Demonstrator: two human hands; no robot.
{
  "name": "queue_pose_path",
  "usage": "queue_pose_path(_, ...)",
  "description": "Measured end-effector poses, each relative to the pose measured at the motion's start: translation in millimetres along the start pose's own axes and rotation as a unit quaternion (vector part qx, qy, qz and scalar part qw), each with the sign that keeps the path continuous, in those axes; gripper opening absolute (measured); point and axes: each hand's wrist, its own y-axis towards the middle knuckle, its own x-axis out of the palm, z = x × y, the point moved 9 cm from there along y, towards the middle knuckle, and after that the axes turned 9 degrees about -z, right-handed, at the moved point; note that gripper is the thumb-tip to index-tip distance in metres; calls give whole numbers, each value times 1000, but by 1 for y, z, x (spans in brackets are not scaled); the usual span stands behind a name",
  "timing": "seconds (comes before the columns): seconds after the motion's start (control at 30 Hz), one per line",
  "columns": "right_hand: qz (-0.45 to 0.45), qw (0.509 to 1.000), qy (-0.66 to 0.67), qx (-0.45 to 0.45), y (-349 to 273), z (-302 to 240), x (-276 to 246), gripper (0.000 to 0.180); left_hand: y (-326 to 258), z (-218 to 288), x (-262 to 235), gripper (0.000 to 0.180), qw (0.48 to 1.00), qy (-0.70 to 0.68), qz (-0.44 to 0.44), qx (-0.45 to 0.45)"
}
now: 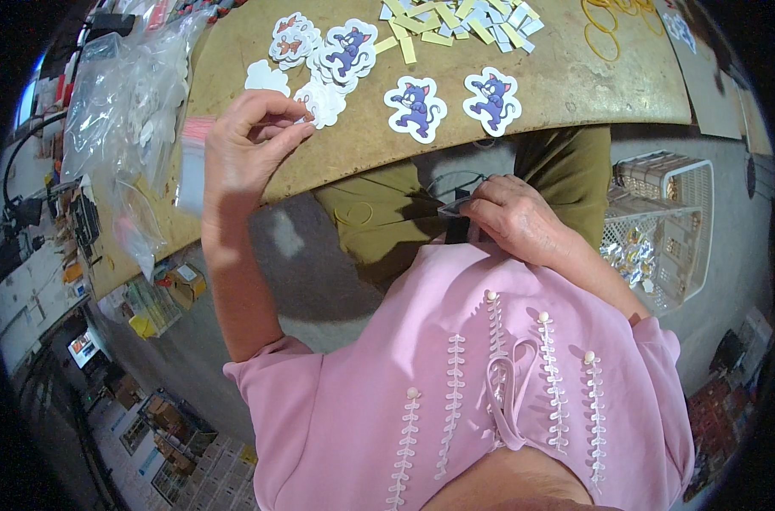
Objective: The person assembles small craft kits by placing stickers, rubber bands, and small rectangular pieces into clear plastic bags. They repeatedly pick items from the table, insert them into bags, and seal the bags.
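My left hand (255,145) is over the table's near edge, thumb and forefinger pinched at the edge of a white cutout card (326,102) with an orange-brown figure. Beside it lie a blank white cutout (266,78), a pile of cutouts with orange figures (294,41) and a stack of blue cat cutouts (347,51). Two single cat cutouts, one on the left (416,109) and one on the right (492,100), lie face up. Low over my lap, my right hand (519,217) is closed on a small dark flat piece (452,207), partly hidden by the fingers.
Yellow and pale strips (456,21) lie loosely heaped at the table's far side, near yellow rubber bands (605,34). Clear plastic bags (119,111) cover the left end. On the floor at right, a white plastic basket (698,230) holds shiny packets. A rubber band (353,213) rests on my trousers.
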Motion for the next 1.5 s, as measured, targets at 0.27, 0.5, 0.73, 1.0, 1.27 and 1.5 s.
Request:
queue_pose_path(0.27, 2, 1000, 1, -1, 1, 1, 2, 23, 1, 3, 2, 15, 1000, 9, -2, -9)
queue_pose_path(0.5, 7, 1000, -5, -8, 1, 1, 1, 25, 1, 1, 2, 17, 1000, 12, 11, -20)
queue_pose_path(0.73, 3, 1000, -5, -11, 1, 2, 2, 21, 2, 3, 4, 18, 999, 27, 21, -7)
queue_pose_path(1.0, -1, 1000, -15, -5, 1, 3, 4, 25, 2, 0, -1, 16, 999, 40, 24, -19)
queue_pose_path(1.27, -12, 1000, -10, -5, 1, 4, 4, 26, 1, 0, 4, 16, 999, 10, 29, -12)
queue_pose_path(1.5, -8, 1000, -9, -3, 1, 5, 6, 25, -1, 9, -3, 10, 999, 40, 29, 15)
